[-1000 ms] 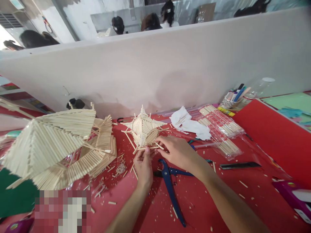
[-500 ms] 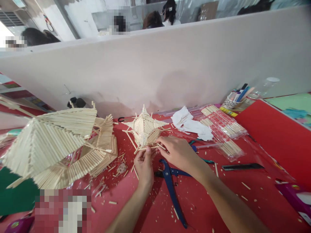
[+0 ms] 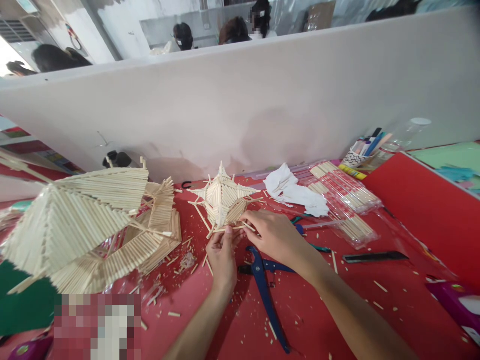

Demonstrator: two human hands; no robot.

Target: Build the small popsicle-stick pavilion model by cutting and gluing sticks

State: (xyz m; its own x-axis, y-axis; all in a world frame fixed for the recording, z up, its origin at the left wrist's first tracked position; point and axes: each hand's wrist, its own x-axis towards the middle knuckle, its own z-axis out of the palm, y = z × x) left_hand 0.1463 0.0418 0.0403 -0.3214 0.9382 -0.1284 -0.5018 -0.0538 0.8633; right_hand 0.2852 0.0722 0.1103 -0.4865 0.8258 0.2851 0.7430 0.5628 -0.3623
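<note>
Past the blue cutter [image 3: 264,287] on the red table [image 3: 322,325], the person's left hand [image 3: 222,254] pinches the near rim of the small stick model [image 3: 220,200] between thumb and fingers, while the right hand [image 3: 268,231] has its fingertips closed on a short stick [image 3: 251,228] beside that rim. The model, toward the table's far edge, looks light and stiff but fragile at its joints, best held by the rim sticks. Farther back, wrapped stick packets [image 3: 337,185] carry red print too small to read.
</note>
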